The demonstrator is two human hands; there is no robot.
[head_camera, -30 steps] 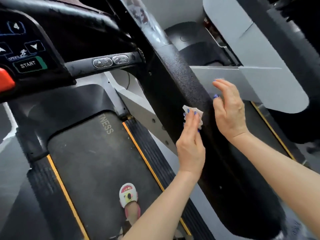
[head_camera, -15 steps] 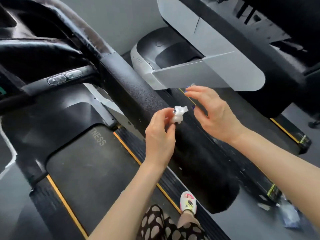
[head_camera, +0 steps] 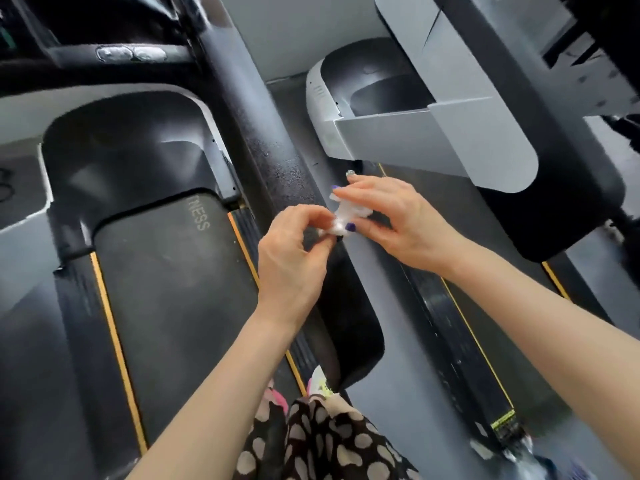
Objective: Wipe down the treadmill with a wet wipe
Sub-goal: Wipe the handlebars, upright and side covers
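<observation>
A small crumpled white wet wipe [head_camera: 341,218] is pinched between both hands just above the treadmill's black textured handrail [head_camera: 273,157]. My left hand [head_camera: 294,254] grips its left end with thumb and fingers. My right hand [head_camera: 391,216] holds its right end, fingers curled over it. The treadmill's dark belt [head_camera: 173,282] with orange side stripes lies below to the left. The console's edge and a bar with two silver sensor pads [head_camera: 131,53] show at the top left.
A second treadmill [head_camera: 433,140] with a grey arm and white motor cover stands on the right. My spotted skirt [head_camera: 322,441] and a light shoe [head_camera: 320,381] are at the bottom, on the side rail. Grey floor runs between the two machines.
The wipe has come off the handrail. My right hand has moved in and taken hold of it together with the left. The view has tilted down and away from the console.
</observation>
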